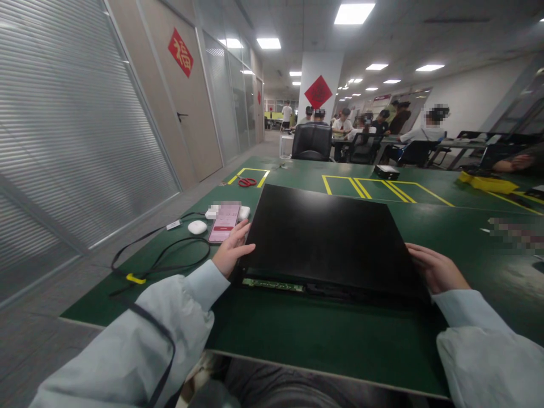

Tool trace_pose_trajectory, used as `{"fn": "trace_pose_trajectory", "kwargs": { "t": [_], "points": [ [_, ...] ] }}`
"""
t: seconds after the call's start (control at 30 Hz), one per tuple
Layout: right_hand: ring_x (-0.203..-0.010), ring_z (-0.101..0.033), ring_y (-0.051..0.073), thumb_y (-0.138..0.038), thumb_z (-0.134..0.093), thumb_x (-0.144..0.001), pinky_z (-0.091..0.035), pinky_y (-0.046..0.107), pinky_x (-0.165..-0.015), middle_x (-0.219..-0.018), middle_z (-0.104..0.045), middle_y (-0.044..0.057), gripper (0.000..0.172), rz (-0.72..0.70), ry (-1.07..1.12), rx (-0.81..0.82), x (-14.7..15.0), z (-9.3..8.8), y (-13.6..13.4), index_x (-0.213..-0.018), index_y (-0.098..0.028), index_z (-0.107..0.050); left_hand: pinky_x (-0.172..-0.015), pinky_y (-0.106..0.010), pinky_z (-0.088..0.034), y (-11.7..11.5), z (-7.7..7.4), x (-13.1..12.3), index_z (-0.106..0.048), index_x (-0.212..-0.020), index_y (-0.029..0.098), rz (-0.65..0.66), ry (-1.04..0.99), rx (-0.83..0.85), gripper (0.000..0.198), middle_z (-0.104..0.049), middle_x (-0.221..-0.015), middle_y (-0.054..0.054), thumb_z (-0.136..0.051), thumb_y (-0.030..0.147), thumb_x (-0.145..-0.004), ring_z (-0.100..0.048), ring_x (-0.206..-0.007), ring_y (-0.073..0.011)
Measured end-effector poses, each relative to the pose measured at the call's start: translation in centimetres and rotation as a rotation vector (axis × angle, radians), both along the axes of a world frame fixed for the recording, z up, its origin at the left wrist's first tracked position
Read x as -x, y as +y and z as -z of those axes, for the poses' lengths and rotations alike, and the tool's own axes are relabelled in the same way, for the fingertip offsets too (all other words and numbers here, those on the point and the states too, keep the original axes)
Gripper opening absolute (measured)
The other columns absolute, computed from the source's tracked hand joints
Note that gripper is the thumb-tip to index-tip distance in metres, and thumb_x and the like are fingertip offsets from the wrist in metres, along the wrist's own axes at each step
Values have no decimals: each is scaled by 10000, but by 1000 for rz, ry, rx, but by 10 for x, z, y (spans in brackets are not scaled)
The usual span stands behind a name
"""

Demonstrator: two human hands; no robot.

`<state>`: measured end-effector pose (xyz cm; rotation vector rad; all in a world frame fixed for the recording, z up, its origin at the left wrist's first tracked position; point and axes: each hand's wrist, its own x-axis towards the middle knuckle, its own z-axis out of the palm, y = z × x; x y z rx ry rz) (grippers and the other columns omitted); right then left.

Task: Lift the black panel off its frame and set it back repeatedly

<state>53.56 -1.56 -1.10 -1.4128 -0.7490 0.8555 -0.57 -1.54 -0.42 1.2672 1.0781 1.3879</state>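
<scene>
A flat black screen panel (327, 238) is held just over the green table, with a strip of green circuit board (272, 285) showing along its near edge. My left hand (233, 247) grips the panel's left edge, thumb on the front face and fingers at the side. At the right edge my right hand (440, 269) holds the panel, its fingers partly hidden by the side. Whether the panel's underside touches the table cannot be made out.
Left of the panel lie a phone (224, 224), a white case (197, 227) and a black strap (159, 269). Red scissors (247, 182), a small black box (386, 172) and a yellow object (488, 182) sit farther back on the green table (297, 334). People sit beyond.
</scene>
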Motion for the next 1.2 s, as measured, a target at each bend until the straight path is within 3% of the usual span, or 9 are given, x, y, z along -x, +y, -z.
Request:
{"fn": "trace_pose_trajectory", "kwargs": {
  "t": [0.17,0.27,0.4,0.63,0.7,0.83,0.93,1.03,1.2],
  "points": [
    [-1243,-819,336,-304,-887,-654,-647,411,-1122,-1113,-893,73,428,-95,268,-17,19,-28,-17,-1080,-269,-877,-1456,-577,-224,-2,-8,-3,-940,-1199,242,-48,-45,20,675,-521,-1819,-125,-1003,451,-560,-224,-1786,-521],
    [-1280,-812,362,-454,-781,-789,-628,551,-1172,-1130,-899,61,295,-71,438,-87,24,-36,-26,-1046,-327,-851,-1449,-592,-237,-4,-9,-5,-946,-1177,243,-44,-43,31,661,-535,-1808,-140,-1014,490,-568,-255,-1776,-524],
    [-1098,-860,394,-412,-712,-796,-660,646,-1094,-1003,-893,96,291,-84,644,22,23,-42,-31,-1036,-311,-841,-1441,-587,-263,-4,-4,-3,-937,-1238,263,-16,10,16,719,-531,-1815,-127,-1029,545,-582,-272,-1769,-524],
    [-675,-793,252,-198,-676,-603,-735,417,-832,-917,-864,91,481,125,689,-194,34,-50,-27,-1059,-235,-821,-1419,-604,-321,8,17,2,-897,-1321,246,49,90,18,917,-517,-1830,-149,-824,944,-731,-377,-1726,-509],
    [-691,-787,239,-182,-672,-576,-725,389,-811,-953,-863,99,514,184,689,-217,37,-52,-26,-1071,-210,-813,-1428,-593,-308,11,19,4,-886,-1338,242,87,127,28,923,-539,-1815,-146,-769,968,-781,-408,-1714,-492],
    [-930,-834,290,-138,-645,-501,-705,482,-1013,-1121,-866,102,723,187,686,-321,44,-58,-26,-1206,-201,-796,-1434,-586,-291,12,18,9,-910,-1271,263,67,307,-6,880,-591,-1761,-157,-765,977,-778,-446,-1694,-491],
    [-1050,-832,304,-113,-620,-494,-722,510,-974,-1186,-855,83,794,170,676,-400,48,-61,-26,-1266,-235,-761,-1422,-628,-305,6,15,10,-902,-1300,295,70,489,-132,837,-624,-1716,-165,-856,918,-743,-473,-1670,-509],
    [-987,-819,265,-97,-598,-517,-735,429,-834,-1149,-852,71,762,234,686,-407,47,-60,-25,-1251,-237,-746,-1420,-648,-302,-5,11,9,-846,-1439,300,145,624,-270,820,-520,-1810,-168,-925,792,-788,-436,-1695,-504],
    [-758,-753,188,-47,-559,-574,-714,325,-713,-1036,-829,58,625,296,743,-447,33,-51,-18,-1159,-207,-711,-1423,-699,-242,-15,3,6,-806,-1518,335,359,722,-372,921,-429,-1883,-167,-1011,747,-720,-361,-1736,-522]
  ]
}}
